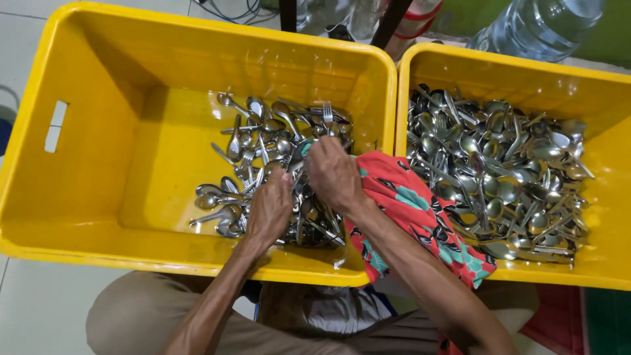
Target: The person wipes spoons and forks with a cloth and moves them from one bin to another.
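Head view: sorting cutlery (279, 154) – left crate (85, 164).
Left hand (269, 210): clenched on spoons.
Right hand (334, 172): gripped cutlery, over cloth (420, 210).

No packages, labels, signs or screens show anywhere in this view.

yellow crates (164, 243); silver cutlery (263, 144); red cloth (407, 204), teal-black floral pattern; khaki trousers (131, 315).
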